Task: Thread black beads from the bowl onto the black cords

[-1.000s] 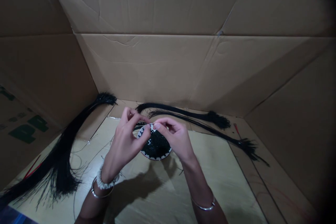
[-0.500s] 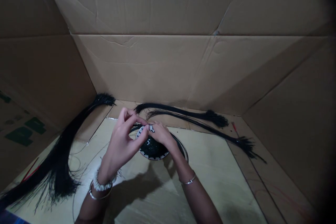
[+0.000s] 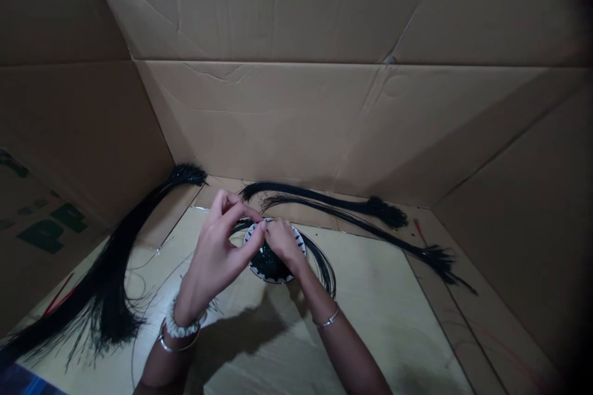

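A round bowl (image 3: 272, 276) with a black and white patterned rim holds small dark, glossy pieces. Above its left side, my left hand (image 3: 222, 250) pinches thumb and forefinger together; whatever is between the tips is too small to make out. My right hand (image 3: 283, 241) is over the bowl, fingers bent down, its fingertips hidden close to the left fingertips. Thin black strands (image 3: 324, 265) curve out on the bowl's right and also show behind my left fingers.
A thick black strand bundle (image 3: 115, 259) lies along the left side. Two thinner bundles, one (image 3: 324, 197) behind the other (image 3: 370, 228), lie near the back cardboard wall (image 3: 278, 117). A red-tipped item (image 3: 418, 228) is at the right.
My right hand has shifted slightly down and its fingers are more bent over the bowl. The strands right of the bowl are more spread. The whole view has moved slightly.
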